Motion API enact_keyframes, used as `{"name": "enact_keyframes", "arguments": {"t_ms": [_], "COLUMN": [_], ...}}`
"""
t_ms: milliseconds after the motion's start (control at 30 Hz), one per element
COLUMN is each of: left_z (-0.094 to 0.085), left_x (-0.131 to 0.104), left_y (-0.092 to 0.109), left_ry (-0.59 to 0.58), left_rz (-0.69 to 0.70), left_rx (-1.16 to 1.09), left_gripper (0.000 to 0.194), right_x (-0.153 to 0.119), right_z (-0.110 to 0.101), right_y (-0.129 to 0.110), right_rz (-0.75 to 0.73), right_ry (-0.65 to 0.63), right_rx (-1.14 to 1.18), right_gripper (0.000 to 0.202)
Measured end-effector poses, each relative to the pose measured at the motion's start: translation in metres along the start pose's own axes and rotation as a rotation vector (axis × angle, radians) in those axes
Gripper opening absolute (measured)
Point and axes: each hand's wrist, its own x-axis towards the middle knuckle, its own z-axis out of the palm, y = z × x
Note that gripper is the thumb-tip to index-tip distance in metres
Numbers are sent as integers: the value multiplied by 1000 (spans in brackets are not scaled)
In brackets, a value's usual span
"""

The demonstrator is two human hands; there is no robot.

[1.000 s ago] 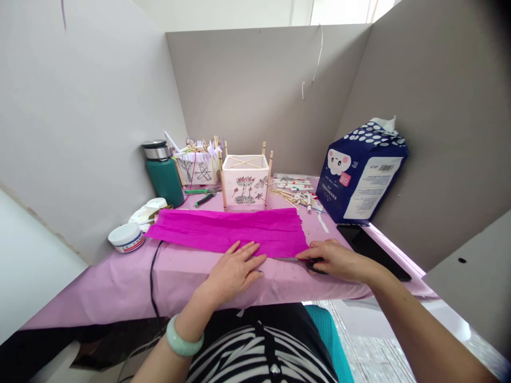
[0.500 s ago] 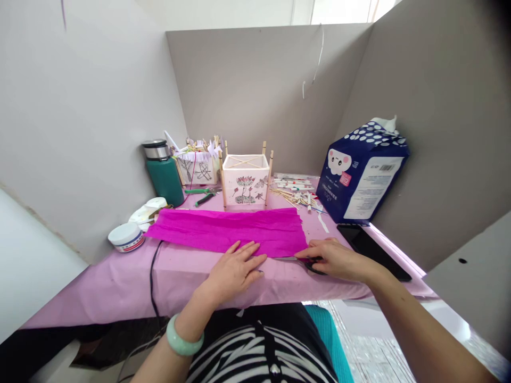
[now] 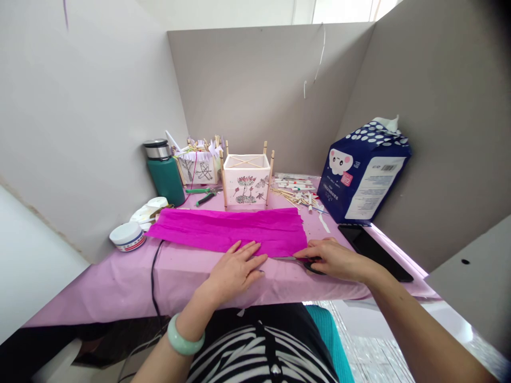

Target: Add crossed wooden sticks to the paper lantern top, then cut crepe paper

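A long sheet of magenta crepe paper [image 3: 235, 229] lies across the front of the table. My left hand [image 3: 235, 268] rests flat with fingers spread on its near edge. At the near right corner, my right hand [image 3: 329, 258] is closed around scissors [image 3: 315, 267] with black handles. Their blades lie along the paper's near edge, partly under it, and point left. Fingertips of my right hand touch the paper's corner. Behind the paper stands a white box-shaped lantern [image 3: 246, 183] with wooden corner sticks and a lotus drawing.
Green-handled pliers [image 3: 205, 198], a green bottle [image 3: 164, 173] and a white tub [image 3: 128, 236] are on the left, by a second decorated box [image 3: 199, 167]. Markers [image 3: 295, 183] and thin sticks [image 3: 289, 197] lie behind right. A blue tissue pack [image 3: 363, 170] and black phone [image 3: 375, 252] sit right.
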Motion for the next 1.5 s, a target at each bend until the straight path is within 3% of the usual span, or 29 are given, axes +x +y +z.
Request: {"name": "enact_keyframes", "arguments": {"t_ms": [400,700,933,1500], "left_z": [0,-13,-3,0], "left_x": [0,-10,-21,-20], "left_y": [1,-2,-14,-13], "left_ry": [4,11,8,30], "left_rz": [-2,-34,-67,-75], "left_rx": [-3,-6,51,73], "left_gripper": [42,48,48,48], "right_x": [1,2,1,4], "right_z": [4,5,3,0], "right_y": [4,6,5,-4], "right_rz": [-3,4,1,-16], "right_ry": [15,16,4,-1], "right_rx": [14,-8,-10,0], "right_gripper": [46,47,49,49]}}
